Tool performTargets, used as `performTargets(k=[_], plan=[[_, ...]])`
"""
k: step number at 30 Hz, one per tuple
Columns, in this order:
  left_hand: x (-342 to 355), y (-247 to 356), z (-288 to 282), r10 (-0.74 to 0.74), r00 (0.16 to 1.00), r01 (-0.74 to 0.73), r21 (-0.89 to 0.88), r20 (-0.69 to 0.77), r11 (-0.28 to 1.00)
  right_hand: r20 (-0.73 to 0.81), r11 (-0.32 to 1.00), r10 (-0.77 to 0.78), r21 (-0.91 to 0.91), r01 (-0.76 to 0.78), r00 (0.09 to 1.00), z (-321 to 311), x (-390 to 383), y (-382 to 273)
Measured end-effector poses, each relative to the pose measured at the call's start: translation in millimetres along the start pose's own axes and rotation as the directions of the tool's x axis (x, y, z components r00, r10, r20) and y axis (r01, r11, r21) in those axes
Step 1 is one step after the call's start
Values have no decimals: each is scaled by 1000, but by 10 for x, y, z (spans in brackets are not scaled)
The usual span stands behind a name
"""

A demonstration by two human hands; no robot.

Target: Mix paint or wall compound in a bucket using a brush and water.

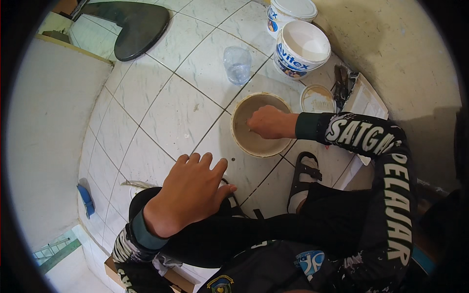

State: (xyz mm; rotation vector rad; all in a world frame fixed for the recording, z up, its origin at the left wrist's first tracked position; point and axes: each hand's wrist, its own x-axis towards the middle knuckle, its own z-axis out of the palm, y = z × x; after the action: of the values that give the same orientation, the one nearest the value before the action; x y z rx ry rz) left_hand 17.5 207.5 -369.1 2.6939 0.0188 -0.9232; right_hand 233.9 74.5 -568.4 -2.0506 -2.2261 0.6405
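A round cream-coloured tub stands on the tiled floor in front of me, with greyish-beige matter inside. My right hand reaches over its opening from the right, fingers curled closed. Something small and pale shows at the fingertips, but I cannot make out what it is. My left hand is held over my left knee, palm down with the fingers apart, touching no object. Beyond the tub stands a clear plastic container with some water in it.
A white paint bucket without a lid stands at the far right, with a lidded bucket behind it. A stained round lid lies beside the tub, near dark-handled tools. A blue object is by the left wall.
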Motion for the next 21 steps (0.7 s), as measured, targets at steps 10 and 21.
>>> performTargets(k=[10,21], plan=[[3,10,15,9,1000,-9,0,-12,1000,147,976,-32,-207,62,989,-132,-47,91],[-3,-3,37,3,1000,-3,3,-13,1000,308,995,-64,-55,85,949,-140,-15,-36]])
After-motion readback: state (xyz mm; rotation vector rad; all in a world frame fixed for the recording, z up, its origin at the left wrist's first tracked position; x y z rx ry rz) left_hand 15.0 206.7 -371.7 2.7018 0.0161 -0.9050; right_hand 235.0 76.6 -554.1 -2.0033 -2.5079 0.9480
